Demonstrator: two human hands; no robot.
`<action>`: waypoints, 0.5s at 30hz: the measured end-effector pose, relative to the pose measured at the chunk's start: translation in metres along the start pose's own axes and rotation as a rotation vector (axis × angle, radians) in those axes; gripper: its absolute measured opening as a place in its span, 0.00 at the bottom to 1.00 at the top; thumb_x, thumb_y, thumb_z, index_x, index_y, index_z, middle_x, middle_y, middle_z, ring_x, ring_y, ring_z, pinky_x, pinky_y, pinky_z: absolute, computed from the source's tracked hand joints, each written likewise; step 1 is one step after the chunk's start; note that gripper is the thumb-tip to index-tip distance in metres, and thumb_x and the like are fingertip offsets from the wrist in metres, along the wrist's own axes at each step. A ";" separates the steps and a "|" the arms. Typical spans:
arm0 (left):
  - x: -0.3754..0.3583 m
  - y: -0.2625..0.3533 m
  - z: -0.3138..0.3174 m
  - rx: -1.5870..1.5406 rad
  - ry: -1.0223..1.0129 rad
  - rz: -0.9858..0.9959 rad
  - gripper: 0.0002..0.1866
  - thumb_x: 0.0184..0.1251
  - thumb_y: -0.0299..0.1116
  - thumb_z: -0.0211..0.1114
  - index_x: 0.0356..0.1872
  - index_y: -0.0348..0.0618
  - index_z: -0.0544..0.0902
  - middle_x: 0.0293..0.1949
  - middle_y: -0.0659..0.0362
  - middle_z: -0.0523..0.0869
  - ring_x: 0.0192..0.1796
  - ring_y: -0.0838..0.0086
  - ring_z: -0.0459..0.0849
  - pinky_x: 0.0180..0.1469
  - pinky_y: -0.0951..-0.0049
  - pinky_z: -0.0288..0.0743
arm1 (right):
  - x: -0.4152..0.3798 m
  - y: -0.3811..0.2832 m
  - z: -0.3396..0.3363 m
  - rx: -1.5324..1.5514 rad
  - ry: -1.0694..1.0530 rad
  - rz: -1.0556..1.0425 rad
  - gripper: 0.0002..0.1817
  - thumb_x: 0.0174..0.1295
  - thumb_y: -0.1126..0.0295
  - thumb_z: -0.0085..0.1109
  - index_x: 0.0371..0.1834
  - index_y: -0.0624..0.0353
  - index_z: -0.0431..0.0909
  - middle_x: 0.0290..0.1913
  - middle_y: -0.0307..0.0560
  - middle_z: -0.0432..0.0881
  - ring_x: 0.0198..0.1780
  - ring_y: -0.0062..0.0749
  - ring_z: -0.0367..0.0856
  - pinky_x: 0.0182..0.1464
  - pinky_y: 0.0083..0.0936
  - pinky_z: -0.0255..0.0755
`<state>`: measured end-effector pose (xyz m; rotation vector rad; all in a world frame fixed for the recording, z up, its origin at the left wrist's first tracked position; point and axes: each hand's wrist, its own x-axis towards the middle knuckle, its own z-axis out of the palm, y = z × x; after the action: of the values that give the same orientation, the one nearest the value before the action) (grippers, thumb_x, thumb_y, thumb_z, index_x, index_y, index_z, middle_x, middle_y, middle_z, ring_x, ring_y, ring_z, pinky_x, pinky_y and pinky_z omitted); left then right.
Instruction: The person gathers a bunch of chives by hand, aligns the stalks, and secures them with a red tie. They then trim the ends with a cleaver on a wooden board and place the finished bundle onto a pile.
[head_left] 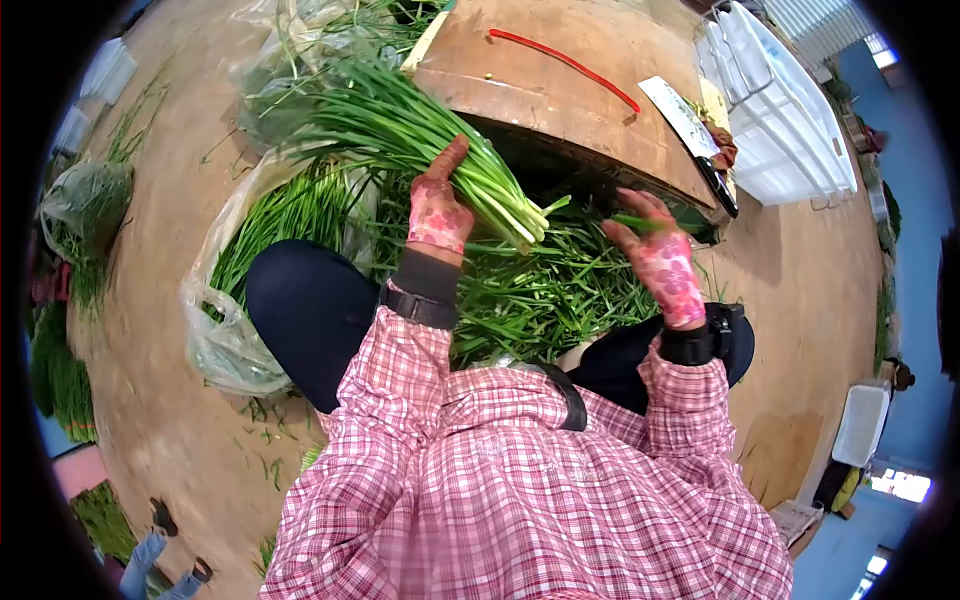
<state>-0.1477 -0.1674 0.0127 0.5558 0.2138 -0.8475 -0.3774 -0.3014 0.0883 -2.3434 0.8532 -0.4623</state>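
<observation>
My left hand (440,205), in a pink patterned glove with bare fingertips, is closed around a thick bunch of garlic chives (400,120). Their pale stem ends point right and their green leaves spread to the upper left. My right hand (663,255), gloved alike, is to the right of the stem ends, with a few green leaves (637,222) between thumb and fingers. Below both hands, a heap of loose green leaves (560,300) lies between my knees. An open plastic bag (225,335) with more chives stands beside my left knee.
Ahead is a low wooden table (560,90) bearing a red tie strip (565,68) and a knife (690,130). White plastic crates (775,110) are stacked at the right. Another bag of greens (90,200) sits at the left. A person's legs (145,565) show at lower left.
</observation>
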 end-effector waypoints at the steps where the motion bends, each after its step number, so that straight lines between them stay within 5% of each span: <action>1: 0.003 -0.004 -0.004 0.006 -0.026 0.021 0.15 0.64 0.28 0.65 0.51 0.35 0.80 0.47 0.49 0.85 0.47 0.60 0.84 0.53 0.59 0.79 | 0.002 -0.021 0.002 -0.091 0.020 -0.122 0.27 0.59 0.63 0.67 0.61 0.61 0.73 0.48 0.52 0.83 0.46 0.37 0.81 0.51 0.28 0.74; 2: 0.002 -0.006 -0.001 0.013 -0.022 0.020 0.15 0.64 0.29 0.65 0.51 0.35 0.80 0.47 0.49 0.85 0.46 0.60 0.84 0.53 0.59 0.79 | 0.003 -0.048 0.007 0.217 -0.148 0.156 0.28 0.60 0.63 0.65 0.63 0.59 0.72 0.46 0.50 0.83 0.45 0.33 0.81 0.50 0.26 0.74; 3: 0.000 -0.007 0.001 0.021 -0.017 0.021 0.15 0.64 0.29 0.65 0.51 0.35 0.80 0.47 0.49 0.85 0.46 0.60 0.84 0.52 0.59 0.79 | 0.004 -0.061 0.014 0.486 -0.235 0.144 0.22 0.60 0.66 0.65 0.57 0.61 0.77 0.39 0.44 0.84 0.39 0.26 0.81 0.43 0.22 0.74; 6: 0.002 -0.005 0.000 0.040 -0.005 0.036 0.16 0.65 0.29 0.64 0.51 0.35 0.80 0.48 0.49 0.85 0.47 0.59 0.84 0.52 0.58 0.79 | -0.001 -0.068 0.026 0.566 -0.208 0.230 0.07 0.59 0.71 0.65 0.37 0.63 0.83 0.25 0.35 0.80 0.26 0.14 0.74 0.28 0.15 0.67; 7: 0.001 -0.001 -0.003 -0.004 -0.090 0.073 0.16 0.65 0.30 0.64 0.52 0.36 0.79 0.48 0.49 0.85 0.47 0.59 0.84 0.52 0.58 0.79 | -0.003 -0.059 0.018 0.569 -0.182 0.305 0.07 0.56 0.72 0.66 0.37 0.62 0.84 0.24 0.35 0.80 0.25 0.15 0.74 0.27 0.15 0.67; 9: -0.010 0.007 0.002 0.006 -0.116 0.087 0.16 0.65 0.31 0.64 0.52 0.36 0.79 0.48 0.49 0.85 0.47 0.58 0.84 0.52 0.57 0.79 | -0.004 -0.009 0.005 0.235 -0.121 0.275 0.10 0.55 0.69 0.66 0.38 0.61 0.84 0.32 0.42 0.84 0.30 0.27 0.80 0.34 0.24 0.74; 11: -0.010 0.008 0.002 -0.037 -0.122 0.060 0.17 0.66 0.32 0.64 0.54 0.36 0.78 0.48 0.49 0.85 0.48 0.57 0.84 0.53 0.56 0.79 | -0.011 0.025 -0.006 -0.410 -0.075 0.015 0.15 0.55 0.65 0.66 0.43 0.59 0.84 0.46 0.52 0.84 0.44 0.44 0.83 0.48 0.35 0.76; 12: -0.010 0.007 0.004 -0.037 -0.135 0.059 0.18 0.66 0.32 0.64 0.54 0.37 0.77 0.48 0.49 0.85 0.48 0.57 0.84 0.53 0.56 0.79 | -0.008 0.013 -0.006 -0.330 0.003 -0.026 0.20 0.56 0.61 0.66 0.50 0.58 0.82 0.58 0.58 0.77 0.57 0.53 0.76 0.60 0.41 0.70; 15: -0.007 -0.001 0.003 0.053 -0.140 0.064 0.18 0.66 0.33 0.64 0.55 0.37 0.77 0.48 0.49 0.85 0.48 0.57 0.84 0.54 0.57 0.78 | 0.008 -0.062 0.007 0.072 -0.085 -0.079 0.31 0.57 0.57 0.67 0.58 0.68 0.74 0.62 0.61 0.74 0.65 0.51 0.71 0.67 0.37 0.64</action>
<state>-0.1535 -0.1647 0.0173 0.5479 0.0457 -0.8277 -0.3400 -0.2656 0.1233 -2.3195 0.6955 -0.4157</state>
